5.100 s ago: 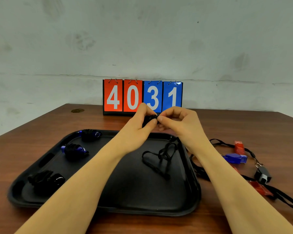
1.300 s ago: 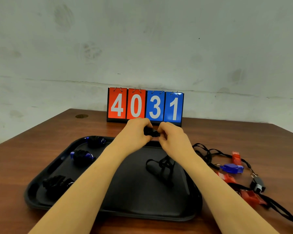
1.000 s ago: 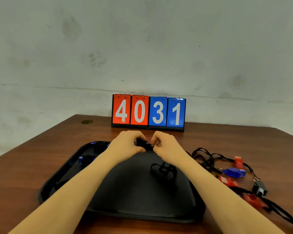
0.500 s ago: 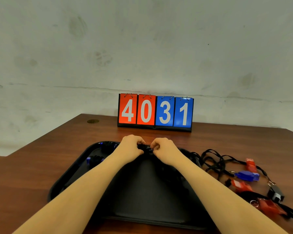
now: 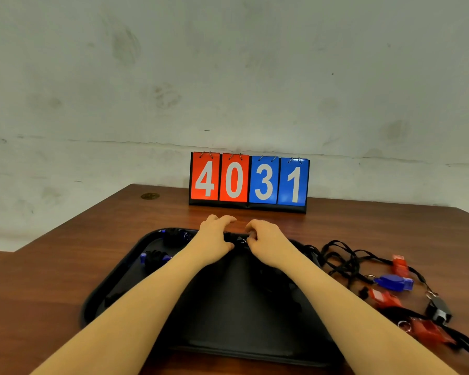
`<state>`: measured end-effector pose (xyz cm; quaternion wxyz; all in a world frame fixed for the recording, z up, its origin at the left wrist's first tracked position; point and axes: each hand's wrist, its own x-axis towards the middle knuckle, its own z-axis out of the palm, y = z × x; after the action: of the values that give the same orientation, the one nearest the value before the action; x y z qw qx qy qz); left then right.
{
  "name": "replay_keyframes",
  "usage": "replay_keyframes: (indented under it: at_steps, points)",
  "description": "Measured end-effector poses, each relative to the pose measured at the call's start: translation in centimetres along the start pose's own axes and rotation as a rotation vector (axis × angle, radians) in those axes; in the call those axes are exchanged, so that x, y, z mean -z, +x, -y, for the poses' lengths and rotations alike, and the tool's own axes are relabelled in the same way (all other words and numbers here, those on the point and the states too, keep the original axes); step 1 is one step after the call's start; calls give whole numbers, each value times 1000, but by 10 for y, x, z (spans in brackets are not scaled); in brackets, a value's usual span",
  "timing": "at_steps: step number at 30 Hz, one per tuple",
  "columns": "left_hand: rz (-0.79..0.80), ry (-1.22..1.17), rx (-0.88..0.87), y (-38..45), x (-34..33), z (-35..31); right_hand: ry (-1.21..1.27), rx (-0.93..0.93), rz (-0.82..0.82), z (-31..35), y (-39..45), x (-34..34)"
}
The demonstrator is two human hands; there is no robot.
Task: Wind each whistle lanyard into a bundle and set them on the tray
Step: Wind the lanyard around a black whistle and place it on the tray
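Note:
Both hands meet over the far rim of the black tray [image 5: 228, 315]. My left hand [image 5: 214, 239] and my right hand [image 5: 268, 243] each pinch a small black whistle with its lanyard [image 5: 237, 237] between them, fingers curled round it. Two wound bundles with blue whistles lie on the tray's left side, one at the far corner [image 5: 177, 236] and one nearer [image 5: 155, 259]. My forearms hide most of the tray floor, and whatever loose cord hangs below the whistle is hidden behind my right arm.
Loose whistles on tangled black lanyards lie on the wooden table right of the tray: a blue one [image 5: 394, 282], red ones [image 5: 400, 265] [image 5: 385, 298] [image 5: 428, 331] and a black one [image 5: 440, 311]. A flip scoreboard [image 5: 249, 182] reading 4031 stands at the table's far edge.
Both hands have sunk from above the tray to its far rim, still holding the black whistle. The hanging cord loop is no longer in view. The view has tilted up.

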<state>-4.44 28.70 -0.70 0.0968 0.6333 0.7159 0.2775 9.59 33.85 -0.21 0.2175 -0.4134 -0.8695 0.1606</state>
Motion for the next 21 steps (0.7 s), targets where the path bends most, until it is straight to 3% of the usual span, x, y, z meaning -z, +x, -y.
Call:
replay_keyframes:
  at_steps: [9, 15, 21]
  points:
    - [-145, -151, -19, -37, 9, -26, 166, -3, -156, -8, -40, 30]
    - [21, -132, -119, -60, -2, -55, 135, -3, -121, -29, -70, 41]
    - [160, -10, -86, -59, -27, -74, -223, 47, -4, -46, -77, 45]
